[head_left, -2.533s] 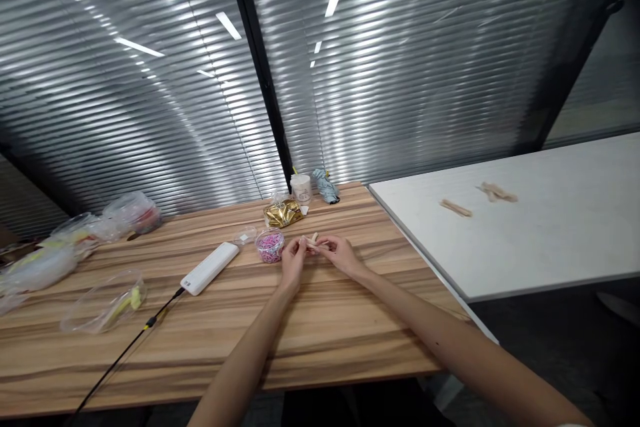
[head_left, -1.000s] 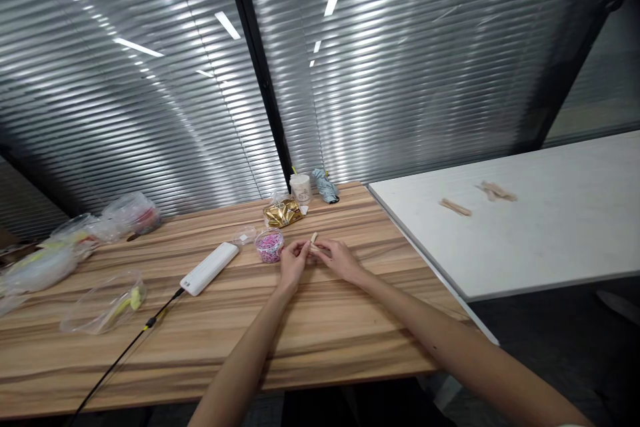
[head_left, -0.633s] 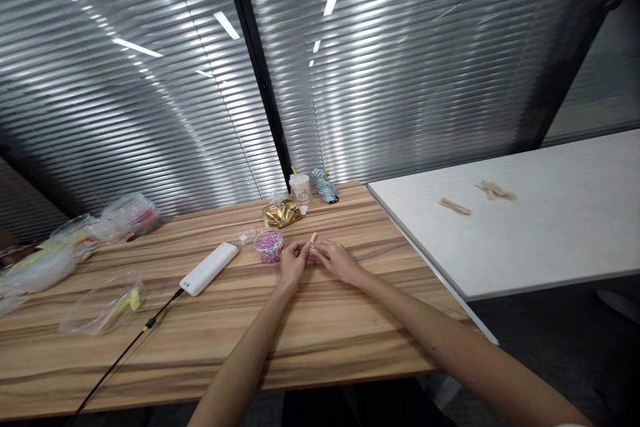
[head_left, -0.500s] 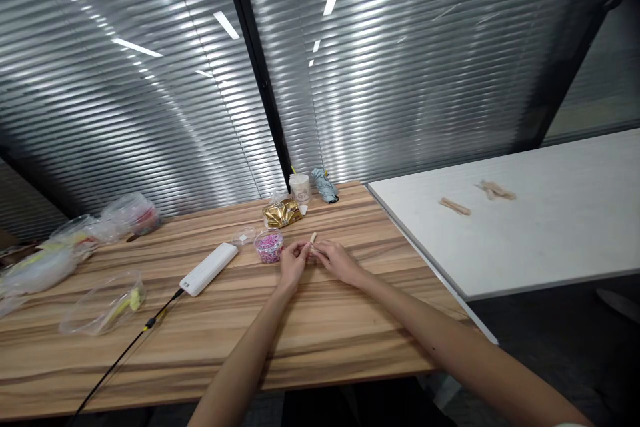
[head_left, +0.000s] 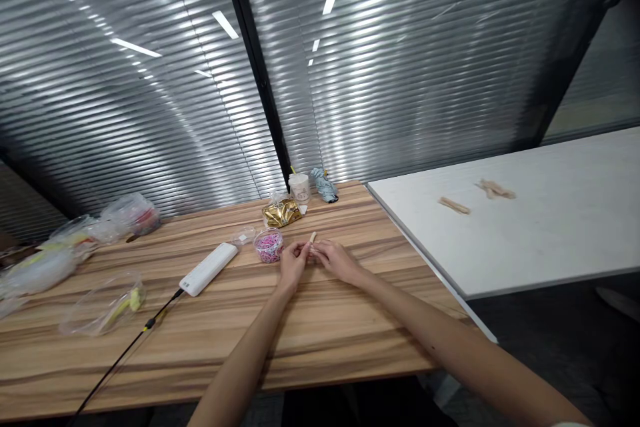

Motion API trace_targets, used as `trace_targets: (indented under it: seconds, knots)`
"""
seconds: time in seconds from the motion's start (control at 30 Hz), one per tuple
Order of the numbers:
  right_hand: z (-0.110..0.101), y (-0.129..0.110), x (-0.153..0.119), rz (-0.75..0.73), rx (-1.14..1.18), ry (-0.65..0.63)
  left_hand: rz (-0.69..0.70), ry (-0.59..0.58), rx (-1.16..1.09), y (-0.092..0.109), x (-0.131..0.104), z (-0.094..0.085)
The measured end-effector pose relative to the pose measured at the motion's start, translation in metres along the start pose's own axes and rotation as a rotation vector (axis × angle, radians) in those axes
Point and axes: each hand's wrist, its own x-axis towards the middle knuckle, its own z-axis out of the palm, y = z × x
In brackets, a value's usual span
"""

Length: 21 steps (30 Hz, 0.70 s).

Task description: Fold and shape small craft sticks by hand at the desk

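My left hand (head_left: 293, 265) and my right hand (head_left: 337, 260) meet over the wooden table, fingertips closed together. Between them they pinch a pale wooden stick (head_left: 313, 237), whose upper end sticks out above the fingers. The rest of it is hidden, so whether it is one stick or several cannot be made out. Just left of my left hand stands a clear round tub (head_left: 269, 245) full of small pink and purple bands. Its clear lid (head_left: 244, 236) seems to lie beside it.
Behind my hands are a gold foil packet (head_left: 282, 212), a white cup (head_left: 300, 188) and a grey-blue wrapper (head_left: 325, 185). A white power bank (head_left: 209, 269) with a black cable lies left. Stick bundles (head_left: 455, 205) rest on the white table (head_left: 540, 240). Plastic bags (head_left: 45, 270) cover the far left.
Both hands keep the same place and pinch. The view has shifted very slightly; nothing else visibly differs.
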Motion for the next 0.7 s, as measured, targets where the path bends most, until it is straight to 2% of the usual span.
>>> trace_targets:
  seconds: [0.7]
  knots:
    - [-0.0022,-0.0025,-0.0007,0.029,0.027,-0.029,-0.031,-0.006,-0.059,-0.0027,-0.0002,0.0007]
